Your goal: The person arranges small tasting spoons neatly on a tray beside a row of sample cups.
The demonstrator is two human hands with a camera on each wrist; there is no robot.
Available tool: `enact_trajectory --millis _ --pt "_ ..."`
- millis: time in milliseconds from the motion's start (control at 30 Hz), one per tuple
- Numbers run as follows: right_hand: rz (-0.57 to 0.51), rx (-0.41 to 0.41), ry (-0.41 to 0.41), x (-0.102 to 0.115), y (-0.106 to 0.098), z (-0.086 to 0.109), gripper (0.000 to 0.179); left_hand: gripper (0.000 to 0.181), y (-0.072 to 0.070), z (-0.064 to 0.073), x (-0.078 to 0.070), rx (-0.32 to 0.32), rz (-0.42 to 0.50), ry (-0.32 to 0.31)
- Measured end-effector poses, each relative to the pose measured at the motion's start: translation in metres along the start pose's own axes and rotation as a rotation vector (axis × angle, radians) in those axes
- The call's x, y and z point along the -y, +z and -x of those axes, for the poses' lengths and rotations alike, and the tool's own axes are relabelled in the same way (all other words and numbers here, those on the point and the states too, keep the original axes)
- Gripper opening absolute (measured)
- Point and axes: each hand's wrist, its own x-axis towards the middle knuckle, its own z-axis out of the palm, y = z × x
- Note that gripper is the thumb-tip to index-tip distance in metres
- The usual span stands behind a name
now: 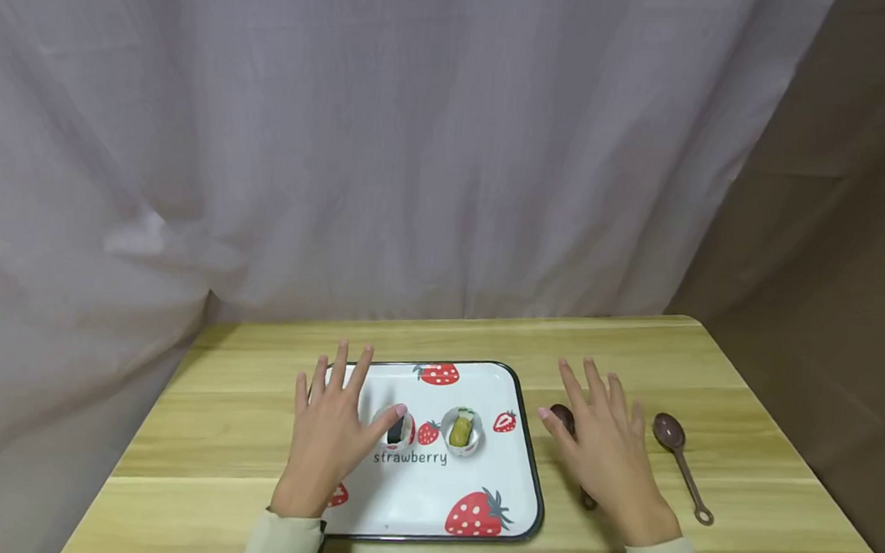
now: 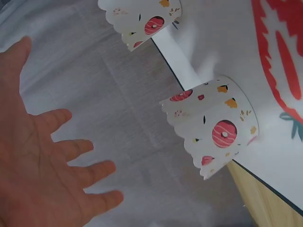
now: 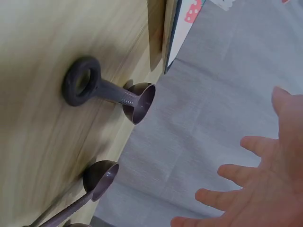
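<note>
My left hand, fingers spread, hovers above the left side of a white strawberry-print tray. Two small scallop-rimmed paper cups stand on the tray. The left cup is partly behind my thumb and contains something dark; the right cup contains a yellow-green piece. Doughnut prints show on the nearer cup in the left wrist view. Over a brown scoop-like spoon is my right hand, also spread and holding nothing; it hides much of that spoon. A second brown spoon lies to its right.
Everything lies on a light wooden table. A grey curtain hangs behind its far edge, with a brown drape on the right. The tray has a raised dark rim.
</note>
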Motion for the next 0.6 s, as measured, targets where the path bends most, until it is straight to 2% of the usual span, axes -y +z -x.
enact_trajectory --millis 200,333,400,500,600 --pt "-0.049 -0.044 0.003 0.004 -0.001 0.007 0.075 0.097 -0.006 0.01 0.005 -0.065 0.049 0.014" --pt "-0.108 -0.062 0.017 0.009 -0.003 0.01 0.072 0.089 -0.013 0.014 0.008 -0.1 0.154 0.002" --pt "-0.147 -0.083 0.021 0.012 -0.004 0.012 0.07 0.083 -0.016 0.017 0.01 -0.096 0.234 -0.024" --pt "-0.23 -0.106 0.032 0.014 -0.003 0.017 0.067 0.075 -0.022 0.022 0.013 -0.084 0.336 -0.096" --pt "-0.3 -0.118 0.061 0.013 -0.004 0.021 0.065 0.066 -0.027 0.029 0.021 -0.118 0.414 -0.16"
